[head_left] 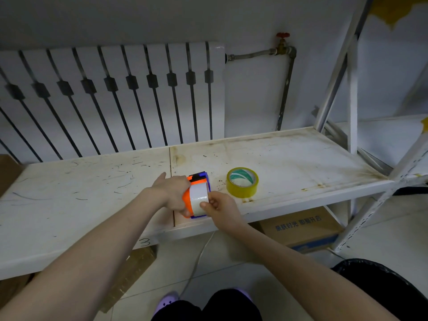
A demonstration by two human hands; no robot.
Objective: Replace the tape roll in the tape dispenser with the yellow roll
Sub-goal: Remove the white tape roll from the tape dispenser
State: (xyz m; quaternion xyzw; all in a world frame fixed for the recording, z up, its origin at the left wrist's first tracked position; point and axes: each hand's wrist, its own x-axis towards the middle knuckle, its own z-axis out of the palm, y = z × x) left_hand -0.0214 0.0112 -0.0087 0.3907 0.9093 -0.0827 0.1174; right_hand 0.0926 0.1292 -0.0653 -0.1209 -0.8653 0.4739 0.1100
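Left hand [172,193], right hand [221,209] grip dispenser [186,201].

Shelf [289,158]: white metal, two panels meeting at a seam [170,158] that runs front to back. The left panel is scuffed with dark scratches. The right panel has brown rust stains along its back edge and in its far right corner. A handwritten "3" [144,242] is on the front lip. On the right panel, a tape dispenser [196,179], orange and blue, sits just right of the seam, close to the front edge. A yellow roll [240,193] lies flat near the dispenser on its right, not touching it.
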